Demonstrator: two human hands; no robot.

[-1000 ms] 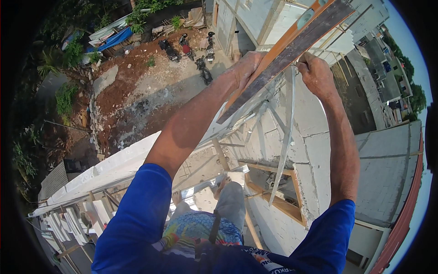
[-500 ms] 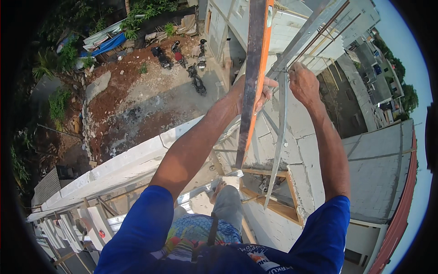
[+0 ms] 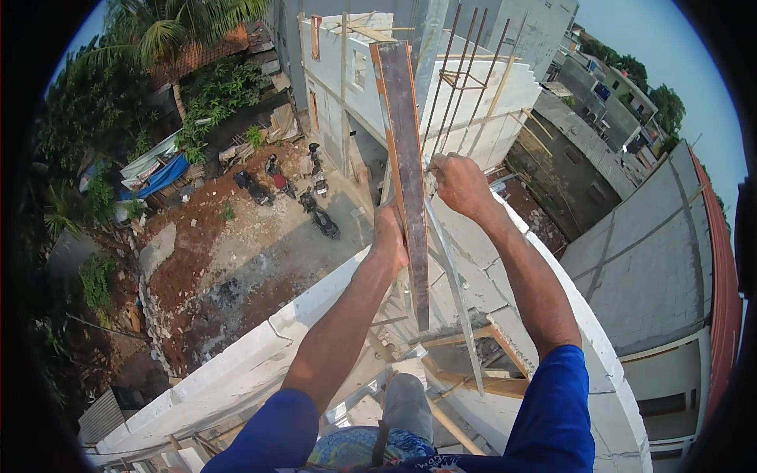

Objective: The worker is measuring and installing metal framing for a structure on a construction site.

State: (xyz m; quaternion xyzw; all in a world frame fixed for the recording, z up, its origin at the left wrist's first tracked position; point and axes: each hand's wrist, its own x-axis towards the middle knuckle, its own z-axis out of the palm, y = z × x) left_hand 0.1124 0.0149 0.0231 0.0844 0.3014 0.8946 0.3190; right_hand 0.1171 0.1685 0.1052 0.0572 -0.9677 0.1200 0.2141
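Note:
Upright in front of me stands a long spirit level (image 3: 410, 158) with a dark broad face and orange edges. My left hand (image 3: 389, 236) is closed around its lower half; the fingers are hidden behind it. Just right of the level, my right hand (image 3: 461, 185) is closed in a pinch beside a grey metal post (image 3: 431, 55). What those fingers hold is too small to make out. A thin metal strip (image 3: 459, 303) slants down from just below the right hand, its lower end hanging over a wooden frame (image 3: 509, 386).
I am high up, above white block walls (image 3: 276, 331) on both sides. Rebar rods (image 3: 449, 87) rise behind my right hand. Parked motorbikes (image 3: 319, 217) stand on the ground far below at left. A grey block wall (image 3: 654, 252) with a red edge stands at right.
My view has tilted up and shifted right. The level has turned from its orange, vial-bearing edge to its broad dark face, and leans the other way. My right hand remains pinched near the post.

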